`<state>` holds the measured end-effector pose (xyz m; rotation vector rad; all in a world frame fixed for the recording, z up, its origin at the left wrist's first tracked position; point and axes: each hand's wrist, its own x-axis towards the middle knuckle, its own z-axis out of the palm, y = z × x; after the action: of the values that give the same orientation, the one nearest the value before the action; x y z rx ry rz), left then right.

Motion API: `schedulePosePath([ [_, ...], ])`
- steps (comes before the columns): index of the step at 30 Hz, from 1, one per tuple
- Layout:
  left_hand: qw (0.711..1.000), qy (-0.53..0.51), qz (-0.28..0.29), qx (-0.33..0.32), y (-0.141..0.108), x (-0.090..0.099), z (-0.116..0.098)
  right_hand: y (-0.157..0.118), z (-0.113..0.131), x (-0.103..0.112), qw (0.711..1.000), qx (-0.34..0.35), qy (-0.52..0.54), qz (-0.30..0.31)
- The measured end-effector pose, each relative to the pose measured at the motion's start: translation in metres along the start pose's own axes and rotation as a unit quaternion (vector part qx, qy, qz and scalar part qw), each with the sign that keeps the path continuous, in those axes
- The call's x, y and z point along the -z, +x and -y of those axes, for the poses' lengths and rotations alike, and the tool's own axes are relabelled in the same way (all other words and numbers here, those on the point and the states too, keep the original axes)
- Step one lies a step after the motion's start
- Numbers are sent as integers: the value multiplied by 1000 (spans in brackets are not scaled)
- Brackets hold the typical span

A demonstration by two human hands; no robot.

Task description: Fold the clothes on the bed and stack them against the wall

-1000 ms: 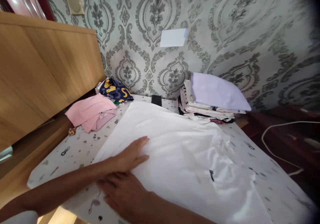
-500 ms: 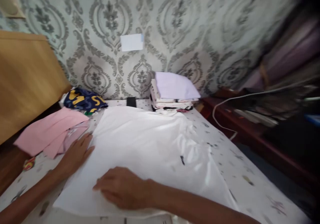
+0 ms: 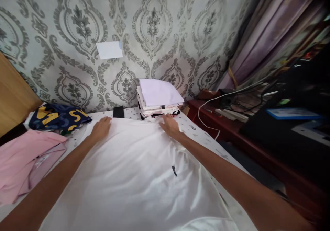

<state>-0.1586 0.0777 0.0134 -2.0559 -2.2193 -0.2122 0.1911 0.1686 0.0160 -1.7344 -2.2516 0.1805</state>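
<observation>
Shirt (image 3: 131, 169) spread over patterned cover (image 3: 198, 133), left hand (image 3: 101, 127) and right hand (image 3: 170, 125) now shifted up to its far edge, can't tell if pinching or resting, so handling has moved there.

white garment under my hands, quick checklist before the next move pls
1. Left hand at the far left of the white garment: ok
2. Right hand at the garment's far edge, just in front of the folded stack: ok
3. Fingers pinching the fabric: cannot tell
4. Fabric smooth: not ok, creases around the small dark print
5. White cable clear of the garment: ok, off to the right
</observation>
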Motion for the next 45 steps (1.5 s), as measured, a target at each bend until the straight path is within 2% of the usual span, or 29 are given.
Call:
schedulePosePath([
  [2, 998, 33, 10, 59, 18, 1, 24, 10, 0, -4, 1000, -28, -11, 4],
  [4, 995, 46, 26, 91, 26, 0, 43, 19, -2, -7, 998, -67, 2, 3],
  [7, 996, 43, -7, 73, 23, -4, 46, 31, -8, -12, 995, -88, 41, 0],
  [10, 998, -32, -48, -10, 10, -10, 15, 36, -15, -15, 995, -80, 58, -18],
  [13, 980, -139, 4, -144, -11, -13, -34, 35, -18, -14, 986, -61, 145, -52],
  [15, 961, -174, 45, -210, -23, -14, -62, 31, -18, -8, 951, -29, 295, -89],
  [18, 956, -193, 45, -217, -28, -18, -79, 26, -14, 4, 861, 34, 490, -132],
  [19, 959, -193, 39, -204, -25, -21, -77, 24, -13, 8, 841, 52, 521, -140],
  [21, 966, -182, 33, -182, -17, -26, -64, 21, -11, 15, 820, 75, 549, -144],
  [26, 990, -98, 0, -106, 8, -34, -7, 18, -13, 15, 816, 103, 554, -127],
  [30, 1000, -15, -20, -11, 19, -30, 33, 21, -16, 10, 811, 106, 562, -126],
  [33, 999, 26, 17, 42, 29, -19, 53, 24, -15, 11, 811, 110, 560, -124],
  [37, 991, 93, 90, 43, 39, 3, 63, 29, -13, 16, 814, 94, 561, -120],
  [39, 990, 118, 72, 27, 36, 18, 63, 27, -12, 22, 810, 88, 568, -118],
  [41, 993, 119, 16, 15, 24, 35, 61, 17, -12, 32, 807, 99, 571, -113],
  [43, 993, 104, -51, -1, 3, 51, 61, -7, -17, 45, 816, 118, 556, -102],
  [45, 992, 80, -96, -34, -27, 58, 67, -44, -26, 57, 842, 130, 518, -76],
])
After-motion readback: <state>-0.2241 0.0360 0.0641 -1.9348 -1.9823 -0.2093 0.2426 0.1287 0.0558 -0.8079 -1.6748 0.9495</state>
